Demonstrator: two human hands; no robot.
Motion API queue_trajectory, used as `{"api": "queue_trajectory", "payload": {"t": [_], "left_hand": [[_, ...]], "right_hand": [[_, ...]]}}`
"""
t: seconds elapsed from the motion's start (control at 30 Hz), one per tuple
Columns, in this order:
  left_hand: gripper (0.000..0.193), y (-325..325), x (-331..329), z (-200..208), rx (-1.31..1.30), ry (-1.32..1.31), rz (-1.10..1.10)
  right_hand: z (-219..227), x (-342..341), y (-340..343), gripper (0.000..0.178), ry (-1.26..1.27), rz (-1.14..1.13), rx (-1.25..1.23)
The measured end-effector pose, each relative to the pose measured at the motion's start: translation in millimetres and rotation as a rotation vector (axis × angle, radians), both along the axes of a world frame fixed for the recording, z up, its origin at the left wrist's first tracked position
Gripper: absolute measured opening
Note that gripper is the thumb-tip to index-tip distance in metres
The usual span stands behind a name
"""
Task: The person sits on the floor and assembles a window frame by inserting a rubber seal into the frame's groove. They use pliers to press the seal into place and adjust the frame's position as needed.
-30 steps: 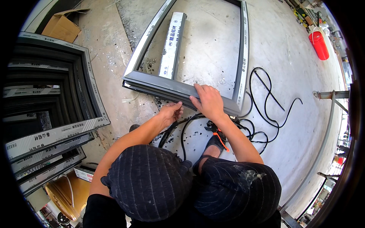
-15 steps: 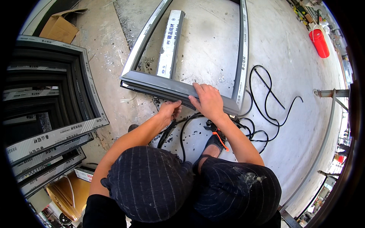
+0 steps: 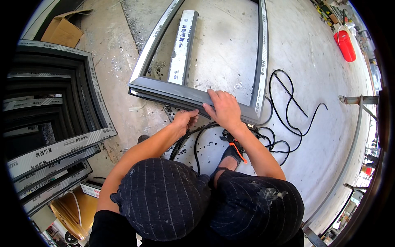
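Right hand (image 3: pixel 225 108), half open, clasped the grey frame (image 3: pixel 164 87) by its near edge, probably to steady it | left hand (image 3: pixel 185 120) curled against that edge, its pinch hidden, couldn't tell

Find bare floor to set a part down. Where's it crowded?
Free: floor between the black cord and red bucket; also inside the frame, right of the white-faced bar, with some grit. Crowded: below the right hand in the picture, where pliers, more cord and a foot bunch up; far left, stacked frames.
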State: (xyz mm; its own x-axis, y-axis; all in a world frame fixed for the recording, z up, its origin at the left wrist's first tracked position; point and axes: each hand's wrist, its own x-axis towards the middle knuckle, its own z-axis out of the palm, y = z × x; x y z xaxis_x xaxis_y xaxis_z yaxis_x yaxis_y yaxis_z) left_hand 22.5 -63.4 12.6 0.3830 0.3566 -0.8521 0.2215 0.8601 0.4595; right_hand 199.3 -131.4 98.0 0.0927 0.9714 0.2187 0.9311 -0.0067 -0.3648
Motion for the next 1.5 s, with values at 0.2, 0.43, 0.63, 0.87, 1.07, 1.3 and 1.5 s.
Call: {"api": "queue_trajectory", "payload": {"t": [0.2, 0.43, 0.63, 0.87, 1.07, 1.3, 1.5], "left_hand": [[0.021, -1, -4, 3, -0.05, -0.086, -0.017], [0.018, -4, 1, -4, -0.046, -0.125, -0.049], [0.018, -5, 7, -1, -0.04, -0.045, -0.007], [0.021, -5, 2, 5, -0.073, -0.117, -0.054], [0.02, -8, 2, 6, -0.11, -0.18, -0.078], [0.017, -10, 7, 7, -0.053, -0.12, -0.079], [0.017, -12, 10, 9, -0.021, -0.101, -0.054]], "right_hand": [[1, 1, 0, 0.042, -0.003, -0.001, 0.003], [1, 1, 0, 0.042, 0.007, 0.001, 0.024], [0, 1, 0, 0.042, 0.001, 0.004, 0.022], [-1, 1, -1, 0.042, -0.007, 0.006, 0.025], [-2, 1, -1, 0.042, -0.006, 0.006, 0.044], [-1, 1, -2, 0.042, 0.0, 0.008, 0.058], [-2, 0, -2, 0.042, -0.007, 0.006, 0.069]]}}
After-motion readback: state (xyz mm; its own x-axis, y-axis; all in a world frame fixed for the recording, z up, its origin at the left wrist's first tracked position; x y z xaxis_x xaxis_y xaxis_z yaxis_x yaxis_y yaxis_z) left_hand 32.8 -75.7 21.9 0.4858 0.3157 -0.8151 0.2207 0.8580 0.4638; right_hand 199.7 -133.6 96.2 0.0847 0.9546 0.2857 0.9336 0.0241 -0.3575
